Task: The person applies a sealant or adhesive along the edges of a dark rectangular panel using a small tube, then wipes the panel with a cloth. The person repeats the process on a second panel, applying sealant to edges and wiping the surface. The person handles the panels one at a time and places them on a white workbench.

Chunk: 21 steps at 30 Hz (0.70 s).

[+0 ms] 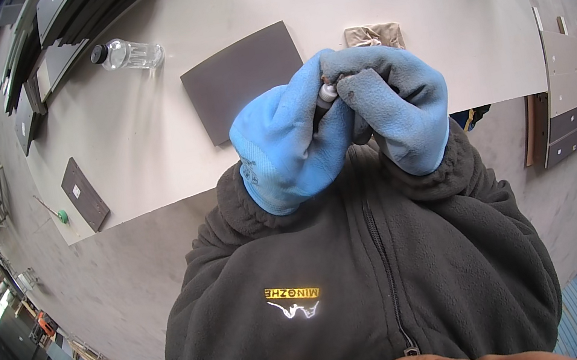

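Observation:
My two hands meet in front of my chest, both in blue gloves with dirt-darkened fingers. My left hand (290, 141) is closed around a small grey-white rounded piece (326, 95), and only its end shows between the fingers. Fingers of my right hand (402, 104) are curled and pressed together right against that end; whether they also grip the piece is hidden. Just beyond the hands, a dark grey flat panel (241, 77) lies on the white table (146, 150). Partly behind my right hand sits a folded beige cloth (375, 36).
A clear bottle with a black cap (130, 54) lies on its side at the far left, near stacked dark panels (75, 21). Closer in on the left are a small dark board (84, 195) and a green-handled screwdriver (62, 216). More panels (574, 86) stand at right.

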Motion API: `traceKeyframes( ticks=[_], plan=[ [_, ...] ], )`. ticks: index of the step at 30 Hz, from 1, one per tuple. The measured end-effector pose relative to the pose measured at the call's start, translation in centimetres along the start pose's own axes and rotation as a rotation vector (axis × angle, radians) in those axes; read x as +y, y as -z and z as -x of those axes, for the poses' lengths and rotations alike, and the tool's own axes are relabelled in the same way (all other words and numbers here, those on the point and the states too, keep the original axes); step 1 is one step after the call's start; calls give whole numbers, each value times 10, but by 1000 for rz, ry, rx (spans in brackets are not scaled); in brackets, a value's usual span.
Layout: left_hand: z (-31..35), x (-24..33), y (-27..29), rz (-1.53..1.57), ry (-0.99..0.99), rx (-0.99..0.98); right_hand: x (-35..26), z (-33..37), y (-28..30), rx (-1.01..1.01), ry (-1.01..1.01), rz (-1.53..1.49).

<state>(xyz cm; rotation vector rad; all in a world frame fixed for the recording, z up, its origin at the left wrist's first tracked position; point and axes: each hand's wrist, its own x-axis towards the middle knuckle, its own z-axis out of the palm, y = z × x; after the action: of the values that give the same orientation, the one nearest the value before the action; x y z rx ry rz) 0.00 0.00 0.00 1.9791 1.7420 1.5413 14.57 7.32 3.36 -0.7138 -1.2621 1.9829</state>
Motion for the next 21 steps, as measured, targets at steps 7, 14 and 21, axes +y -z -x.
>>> traceKeyframes(
  ticks=[7,14,21],
  plan=[
    [3,0,-4,11,-14,14,-1,0,3,-16,-45,-62],
    [5,-1,-4,-48,-16,-2,-1,0,5,-26,-107,-123],
    [5,1,-2,-101,-6,-26,3,1,6,15,-138,-122]
  ],
)
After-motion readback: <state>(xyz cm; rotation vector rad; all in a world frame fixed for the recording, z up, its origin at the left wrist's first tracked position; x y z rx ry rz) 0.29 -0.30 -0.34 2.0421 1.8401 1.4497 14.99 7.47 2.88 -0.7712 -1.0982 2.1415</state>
